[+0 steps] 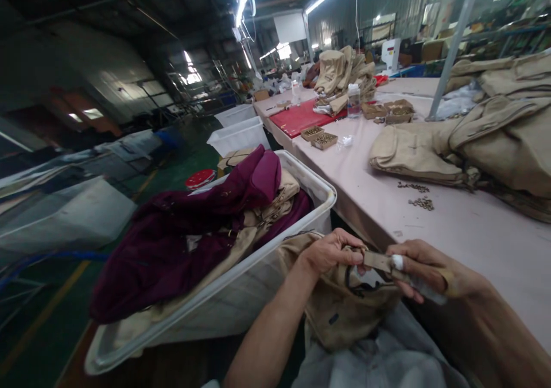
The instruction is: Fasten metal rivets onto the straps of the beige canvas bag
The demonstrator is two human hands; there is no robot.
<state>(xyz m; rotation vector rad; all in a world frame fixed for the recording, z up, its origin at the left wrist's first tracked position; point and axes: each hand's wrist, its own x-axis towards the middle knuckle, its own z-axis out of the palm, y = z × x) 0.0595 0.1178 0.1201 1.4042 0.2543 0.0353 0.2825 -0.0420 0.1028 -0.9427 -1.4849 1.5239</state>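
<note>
Tan bag [344, 313] in the hands is matt woven cloth, canvas-looking. Bin [241, 296] beside it is smooth whitish plastic, stuffed with soft maroon fabric [185, 233]. Table [465, 227] has a matt pink cover; small metal bits [422, 203] shine dully.

A white bin [321, 190] holds purple cloth [181, 233]. On the pink counter [451, 227] lie tan bags [486, 141], small metal bits [420, 202], a red mat [301, 116] and little boxes [323, 140].

Single head-worn view, looking forward and down; close over near edge of desk [430, 227], far desk end receding ahead.
</note>
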